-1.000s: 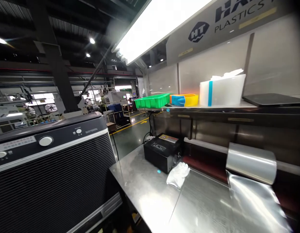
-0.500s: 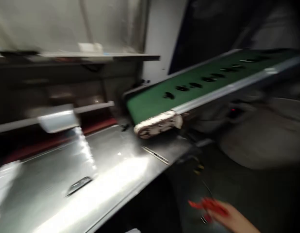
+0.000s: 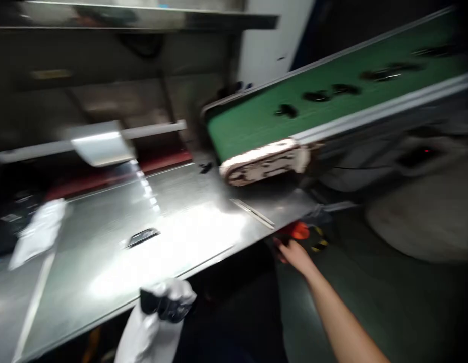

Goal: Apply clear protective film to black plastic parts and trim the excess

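My left hand [image 3: 158, 315], in a white glove, is at the near edge of the steel table [image 3: 196, 227]; its fingers curl round a small dark part [image 3: 164, 304]. My bare right hand [image 3: 292, 252] reaches past the table's right corner, its fingertips closed on a red-handled tool [image 3: 297, 230]; motion blur hides the grip's detail. On the table lie a small dark part [image 3: 142, 236], a thin metal strip [image 3: 252, 212] and a spare white glove [image 3: 39, 233].
A green conveyor belt [image 3: 256, 118] carrying several dark parts slopes down to the table's far right. A roll of clear film [image 3: 101, 143] hangs on a bar at the back, under a shelf. A black box sits at far left. Dark floor lies to the right.
The view swung from the left end of the bench to the conveyor end. My right hand rose with the red tool to the table corner. My gloved left hand came into view.
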